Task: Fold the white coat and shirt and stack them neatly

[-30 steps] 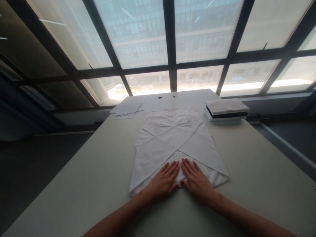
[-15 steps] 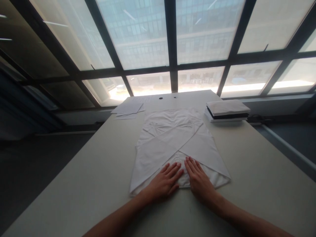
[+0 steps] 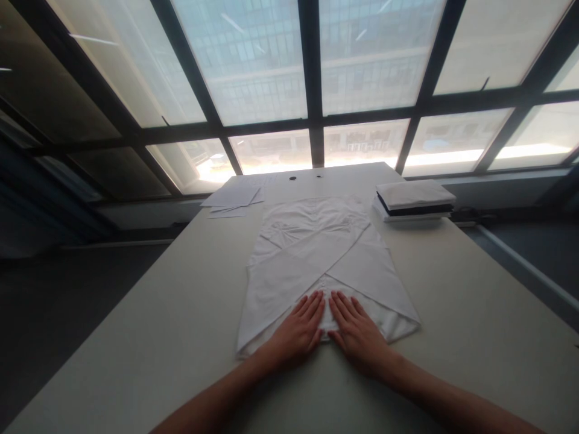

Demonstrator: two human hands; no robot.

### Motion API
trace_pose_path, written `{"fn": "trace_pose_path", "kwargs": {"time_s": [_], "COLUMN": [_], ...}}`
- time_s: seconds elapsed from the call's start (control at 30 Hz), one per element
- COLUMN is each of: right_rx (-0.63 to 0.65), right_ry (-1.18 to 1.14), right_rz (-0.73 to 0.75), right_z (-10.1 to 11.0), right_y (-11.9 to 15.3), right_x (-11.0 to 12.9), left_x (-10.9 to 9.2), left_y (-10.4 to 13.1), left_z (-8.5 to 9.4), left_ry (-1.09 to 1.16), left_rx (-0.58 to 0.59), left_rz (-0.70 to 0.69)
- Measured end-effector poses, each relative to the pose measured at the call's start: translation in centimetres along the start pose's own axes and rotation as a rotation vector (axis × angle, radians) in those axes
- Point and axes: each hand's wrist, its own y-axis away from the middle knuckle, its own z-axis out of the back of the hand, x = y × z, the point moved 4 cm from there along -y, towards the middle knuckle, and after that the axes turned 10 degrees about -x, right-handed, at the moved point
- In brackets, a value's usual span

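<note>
Two bare hands, flat and palm-down in my head view: the left hand (image 3: 296, 331) and the right hand (image 3: 360, 339) angle inward, forearms slanting in from either side, a narrow gap between their fingertips. Fingers straight and close together on both, thumbs set apart and pointing toward each other. Right under those fingers lies the white garment (image 3: 307, 250), folded, its overlapping flaps stretching away past the fingertips. Well beyond the fingers, to their left, loose papers (image 3: 231, 196) carry faint marks, too small for me to read; off to their right sits a folded stack (image 3: 415, 196), white, black, white, on the pale table (image 3: 190, 295).
</note>
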Motion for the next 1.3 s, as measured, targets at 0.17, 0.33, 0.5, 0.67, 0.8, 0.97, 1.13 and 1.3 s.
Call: {"fn": "trace_pose_path", "kwargs": {"time_s": [0.17,0.33,0.5,0.67,0.8,0.97,1.13,1.3], "right_rx": [-0.004,-0.046,-0.156,-0.133,-0.045,-0.047,-0.110,-0.141], "right_ry": [0.028,0.066,0.065,-0.041,-0.046,-0.013,0.036,0.018], "right_rz": [-0.046,-0.115,-0.062,0.130,0.067,-0.006,-0.123,-0.119], "right_z": [-0.4,-0.6,1.0,1.9,1.1,0.3,-0.4,0.4], "right_y": [0.0,0.0,-0.5,-0.6,-0.5,-0.4,-0.1,-0.3], "right_x": [-0.6,-1.3,-0.2,1.6,1.0,-0.1,-1.5,-1.5], "left_x": [0.0,0.2,0.4,0.4,0.3,0.4,0.5,0.6], "left_y": [-0.1,-0.1,-0.2,-0.4,-0.4,-0.3,-0.4,-0.4], "left_z": [0.1,0.1,0.2,0.4,0.2,-0.1,0.0,0.1], "left_ry": [0.008,0.030,0.085,0.125,0.102,0.088,0.096,0.108], "left_rx": [0.011,0.013,0.001,-0.021,-0.029,-0.011,-0.007,-0.016], "left_rz": [0.009,0.011,0.030,0.049,0.048,0.059,0.051,0.054]}}
